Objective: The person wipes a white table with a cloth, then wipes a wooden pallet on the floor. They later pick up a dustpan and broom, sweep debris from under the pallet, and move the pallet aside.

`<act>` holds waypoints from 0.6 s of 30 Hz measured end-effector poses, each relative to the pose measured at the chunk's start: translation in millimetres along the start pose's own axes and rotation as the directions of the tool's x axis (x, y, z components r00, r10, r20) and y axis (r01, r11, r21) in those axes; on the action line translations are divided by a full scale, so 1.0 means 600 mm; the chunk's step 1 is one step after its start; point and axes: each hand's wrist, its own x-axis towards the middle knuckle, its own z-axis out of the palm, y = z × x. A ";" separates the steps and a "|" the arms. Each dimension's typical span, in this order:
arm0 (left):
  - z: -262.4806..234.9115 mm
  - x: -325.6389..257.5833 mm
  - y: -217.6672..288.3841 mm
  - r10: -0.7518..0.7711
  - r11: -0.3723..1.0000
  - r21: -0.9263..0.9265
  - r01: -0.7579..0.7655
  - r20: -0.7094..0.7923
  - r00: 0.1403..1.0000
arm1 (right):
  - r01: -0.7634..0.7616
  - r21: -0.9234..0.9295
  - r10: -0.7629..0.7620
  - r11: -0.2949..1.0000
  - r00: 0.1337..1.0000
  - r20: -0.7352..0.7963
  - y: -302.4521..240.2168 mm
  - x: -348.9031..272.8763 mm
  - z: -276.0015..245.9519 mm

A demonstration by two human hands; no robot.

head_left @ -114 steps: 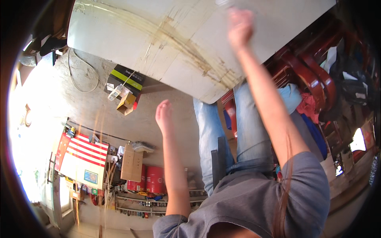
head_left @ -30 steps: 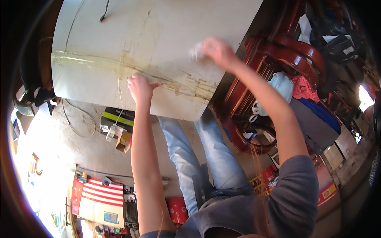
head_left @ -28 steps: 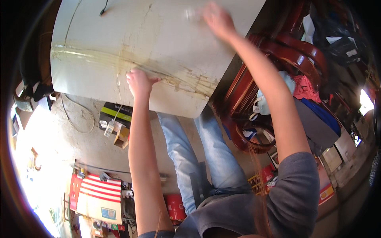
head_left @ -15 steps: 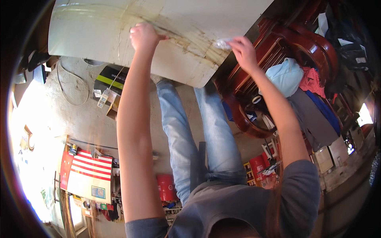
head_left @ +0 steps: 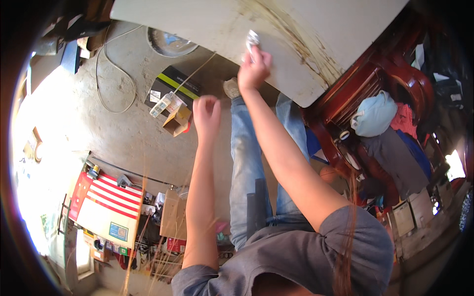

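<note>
A large off-white panel (head_left: pixel 207 24) fills the top of the head view, with brown streaky stains (head_left: pixel 296 47) running across it. My right hand (head_left: pixel 254 63) is raised to the panel's lower edge and grips a small crumpled whitish wad (head_left: pixel 253 38) pressed against the surface. My left hand (head_left: pixel 207 111) hangs in the air below the panel, off its surface, fingers curled in and holding nothing. Under both arms I see my legs in blue jeans (head_left: pixel 247 167) and a grey shirt.
On the concrete floor lie a black box with a green stripe (head_left: pixel 173 85), a small open cardboard box (head_left: pixel 177 122) and a looping cable (head_left: pixel 106 89). Dark red wooden furniture (head_left: pixel 355 89) with a light blue bag (head_left: pixel 374 116) stands at the right. A striped flag (head_left: pixel 106 200) lies lower left.
My left hand has come off the panel and dropped lower. My right hand with the wad has moved left along the panel's edge. The panel has shifted up and right in view.
</note>
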 end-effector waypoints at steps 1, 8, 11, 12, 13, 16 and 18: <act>-0.025 -0.026 -0.032 -0.109 0.993 -0.043 0.109 0.008 0.994 | 0.034 0.020 -0.034 0.999 0.999 -0.011 -0.036 -0.003 0.044; -0.129 -0.134 -0.188 -0.333 0.938 0.112 0.329 0.021 0.943 | 0.245 0.099 -0.263 0.964 0.927 0.266 -0.146 0.064 0.091; -0.127 -0.146 -0.205 -0.404 0.913 0.070 0.403 0.000 0.915 | 0.056 -0.071 -0.051 0.996 0.996 0.067 -0.098 0.100 0.039; -0.119 -0.145 -0.205 -0.445 0.895 0.010 0.445 0.042 0.894 | 0.135 -0.057 -0.132 0.989 0.990 0.052 -0.088 0.100 0.042; -0.109 -0.143 -0.203 -0.473 0.878 -0.037 0.477 0.080 0.877 | 0.124 -0.085 -0.123 0.989 0.992 0.015 -0.085 0.098 0.051; -0.091 -0.128 -0.187 -0.514 0.849 -0.085 0.522 0.093 0.852 | 0.130 -0.143 -0.124 0.981 0.991 0.047 -0.130 0.065 0.132; -0.073 -0.095 -0.166 -0.517 0.845 -0.112 0.523 0.074 0.853 | 0.214 0.071 -0.223 0.974 0.956 0.188 -0.197 0.039 0.203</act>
